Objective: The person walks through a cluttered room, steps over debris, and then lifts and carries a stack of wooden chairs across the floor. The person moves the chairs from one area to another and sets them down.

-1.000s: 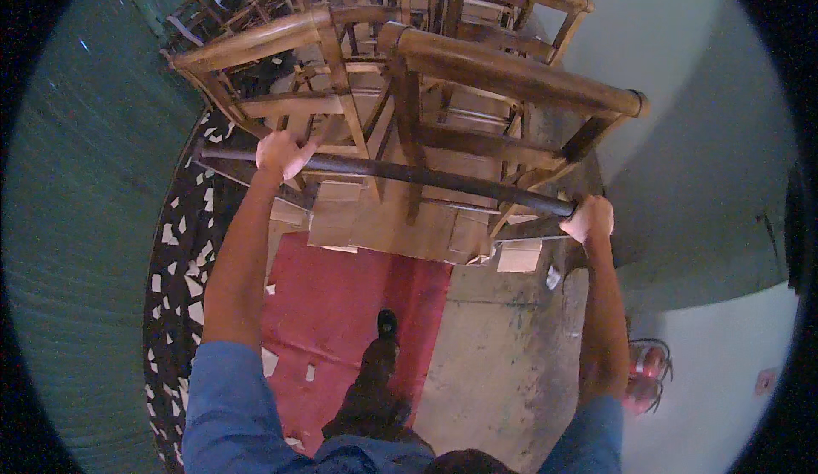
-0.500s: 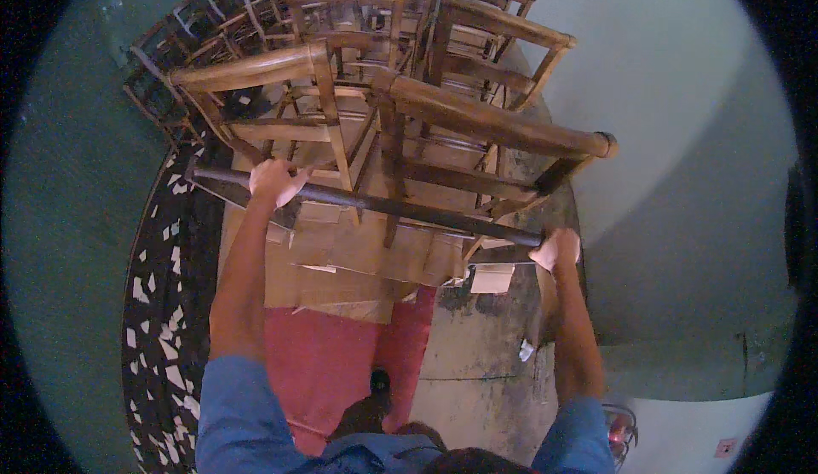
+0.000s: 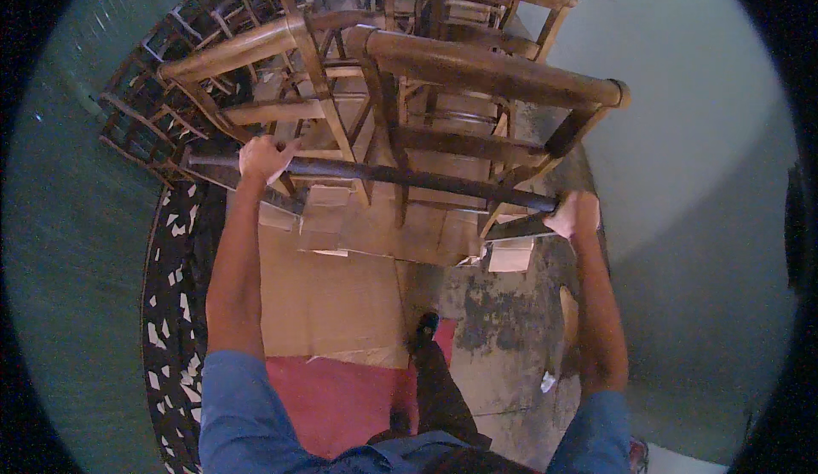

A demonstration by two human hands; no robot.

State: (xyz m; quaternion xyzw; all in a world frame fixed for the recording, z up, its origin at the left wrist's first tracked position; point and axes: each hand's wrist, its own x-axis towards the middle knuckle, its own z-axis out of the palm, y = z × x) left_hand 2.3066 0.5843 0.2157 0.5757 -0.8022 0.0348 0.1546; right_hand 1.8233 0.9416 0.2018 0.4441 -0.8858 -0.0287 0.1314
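Hands, two, bare, set well apart. Left hand (image 3: pixel 266 160): clamped over a dark bar a little in from its left end, thumb lying toward the right. Right hand (image 3: pixel 575 216): clamped round the same bar at its right end, back of the hand facing up.

Bar (image 3: pixel 409 177), one: dark, long, round; held crosswise in front of the person, its right end nearer the body than its left, just this side of the chair frames.

Chair frames, brown wood, many. Nearest left frame (image 3: pixel 234 54) and nearest right frame (image 3: pixel 494 73): upright, side by side beyond the bar, the right one with a thick rounded top rail. Further frames stand close behind; a crowded group (image 3: pixel 136 116) fills the upper left.

Cardboard: a brown layer (image 3: pixel 417 231) beneath the nearest frames; one flat sheet (image 3: pixel 332 295) on the floor, nearer the person, its near edge overlapping a red mat (image 3: pixel 341 397).

Floor (image 3: pixel 494 355): grey, stained, right of the mat, bearing one small white scrap (image 3: pixel 548 382). Dark strip (image 3: pixel 196 329), left: strewn with pale pieces.

Shoe (image 3: pixel 427 325), one, dark, below the bar.
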